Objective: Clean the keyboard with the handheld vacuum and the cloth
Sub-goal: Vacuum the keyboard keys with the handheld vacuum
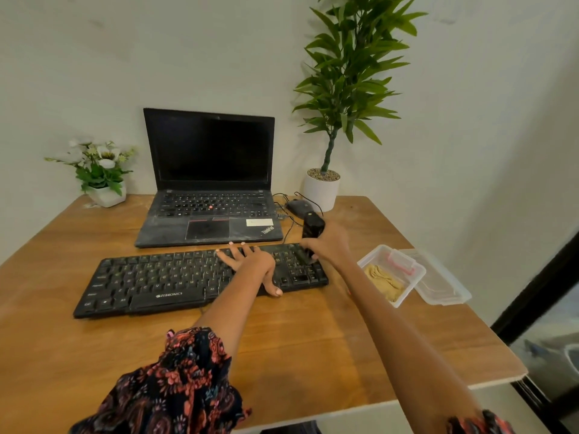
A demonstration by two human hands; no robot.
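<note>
Black flat plastic keyboard (200, 278) lying on the wooden table (313, 339), left hand (250, 261) spread flat across its keys, right hand (329, 242) gripping a black handheld vacuum (311, 228), nozzle down on the number pad, tan crumpled cloth (383, 281) in a clear plastic box (391, 270) just right.

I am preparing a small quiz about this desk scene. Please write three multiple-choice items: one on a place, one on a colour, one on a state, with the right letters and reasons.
1. Where does the cloth lie?
A. on the laptop
B. in the clear plastic box
C. on the floor

2. What colour is the keyboard?
A. black
B. white
C. red

3. What does the right hand do?
A. rests flat on the table
B. holds the cloth
C. grips the handheld vacuum

Answers: 1 B, the cloth sits inside the plastic box; 2 A, keys and frame are black; 3 C, its fingers curl around the handheld vacuum over the keyboard's right end.
</note>
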